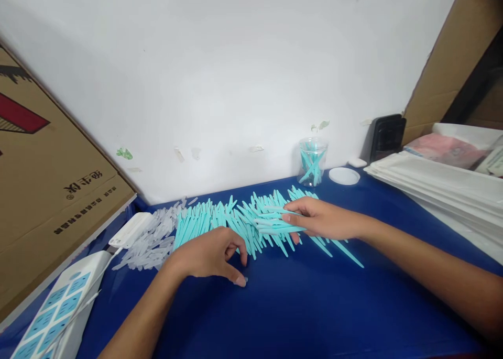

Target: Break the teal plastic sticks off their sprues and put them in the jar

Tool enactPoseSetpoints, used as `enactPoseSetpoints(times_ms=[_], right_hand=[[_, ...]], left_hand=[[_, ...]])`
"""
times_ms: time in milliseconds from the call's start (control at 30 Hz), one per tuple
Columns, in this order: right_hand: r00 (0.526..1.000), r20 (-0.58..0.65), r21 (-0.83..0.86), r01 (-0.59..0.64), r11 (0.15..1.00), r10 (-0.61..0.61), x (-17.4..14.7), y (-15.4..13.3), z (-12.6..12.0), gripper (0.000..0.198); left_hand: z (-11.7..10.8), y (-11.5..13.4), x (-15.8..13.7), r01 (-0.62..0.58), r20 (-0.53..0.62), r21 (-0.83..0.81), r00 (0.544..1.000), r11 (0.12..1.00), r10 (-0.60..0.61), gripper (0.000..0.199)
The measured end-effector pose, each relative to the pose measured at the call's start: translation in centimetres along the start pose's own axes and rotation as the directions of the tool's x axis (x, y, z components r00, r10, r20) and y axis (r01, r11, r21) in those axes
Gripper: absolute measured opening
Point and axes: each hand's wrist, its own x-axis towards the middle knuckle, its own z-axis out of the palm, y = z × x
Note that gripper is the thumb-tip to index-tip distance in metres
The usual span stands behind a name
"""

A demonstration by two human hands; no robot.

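A long heap of slim turquoise plastic sticks [196, 221], tapered at the ends, spreads across the blue table. My right hand [310, 216] is closed around a bunch of these turquoise sticks [271, 225], their ends pointing left over the heap. In front of the heap, my left hand [214, 254] hovers with thumb and forefinger curved and apart; I see nothing held between them. Its other fingers are mostly hidden. Left of the turquoise heap lies a pile of small translucent grey-white slim pieces [151, 246].
A clear jar [313, 162] holding turquoise sticks stands against the wall, with a round white lid [344, 176] beside it. A power strip [58, 306] with a cable lies left, near a cardboard box [51, 181]. White stacked trays [444, 186] and a black object [387, 138] are right.
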Motion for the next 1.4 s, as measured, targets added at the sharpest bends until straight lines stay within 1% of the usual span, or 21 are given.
enactPoseSetpoints(times_ms=[100,200,267,333,433,500,567,633,700,767,833,900,1067,1167,1233,1400], right_hand=[[1.000,0.005,0.010,-0.003,1.000,0.003,0.0,0.1,0.0,0.043],[1.000,0.010,0.008,0.004,1.000,-0.004,0.0,0.0,0.1,0.043],[1.000,0.012,0.006,0.005,1.000,-0.005,0.0,0.0,0.1,0.043],[1.000,0.005,0.005,-0.003,1.000,0.003,0.0,0.0,0.1,0.043],[1.000,-0.005,0.000,-0.014,1.000,0.014,0.1,0.0,0.1,0.043],[1.000,0.001,-0.003,-0.014,1.000,0.014,0.1,0.0,0.1,0.042],[1.000,0.013,-0.008,-0.013,1.000,0.013,0.1,0.0,0.2,0.041],[1.000,0.020,-0.011,-0.011,1.000,0.011,0.0,-0.1,0.2,0.040],[1.000,0.018,-0.011,-0.001,1.000,0.001,-0.1,-0.2,0.2,0.041],[1.000,0.016,-0.006,0.007,1.000,-0.007,-0.1,-0.3,0.2,0.041],[1.000,0.014,-0.001,0.010,1.000,-0.010,-0.1,-0.4,0.1,0.041],[1.000,0.012,-0.002,0.013,1.000,-0.013,-0.1,-0.4,0.1,0.041],[1.000,0.013,0.001,0.027,1.000,-0.027,-0.2,-0.6,0.1,0.041],[0.999,0.032,0.009,0.029,1.000,-0.030,-0.3,-0.7,0.2,0.041],[0.999,0.043,0.017,0.028,0.999,-0.028,-0.3,-0.6,0.4,0.041],[0.996,0.079,0.042,0.037,0.998,-0.040,-0.2,-0.4,0.9,0.043]], left_hand=[[0.8,-0.2,0.4,0.009,0.011,0.049,1.000,0.999,-0.009,0.032],[1.0,-0.4,0.5,0.004,0.032,0.065,0.999,0.998,-0.006,0.027],[0.9,-0.1,0.4,-0.008,0.041,0.050,0.999,0.999,0.006,0.027],[0.6,0.2,0.3,-0.049,0.024,-0.005,0.999,0.999,0.049,0.027],[0.0,0.6,0.2,-0.109,-0.077,-0.138,0.992,0.984,0.099,0.029],[-0.3,0.4,0.3,-0.145,-0.201,-0.214,0.974,0.966,0.101,0.030],[-0.6,0.0,0.6,-0.189,-0.345,-0.264,0.934,0.946,0.090,0.030],[-0.7,-0.5,0.9,-0.236,-0.459,-0.308,0.885,0.921,0.073,0.029],[-0.6,-1.0,1.3,-0.265,-0.522,-0.347,0.851,0.899,0.049,0.028],[-0.3,-1.1,1.7,-0.289,-0.554,-0.379,0.832,0.879,0.035,0.029],[0.1,-1.1,2.0,-0.315,-0.563,-0.399,0.825,0.861,0.040,0.030],[0.6,-0.9,2.2,-0.331,-0.555,-0.403,0.830,0.853,0.060,0.031],[1.1,-0.5,2.4,-0.293,-0.499,-0.410,0.865,0.864,0.057,0.036],[1.0,-0.3,2.3,-0.303,-0.502,-0.376,0.861,0.876,0.082,0.031],[1.1,-0.3,2.3,-0.305,-0.505,-0.375,0.859,0.876,0.083,0.031],[1.5,-0.4,2.4,-0.294,-0.463,-0.415,0.883,0.861,0.078,0.034]])
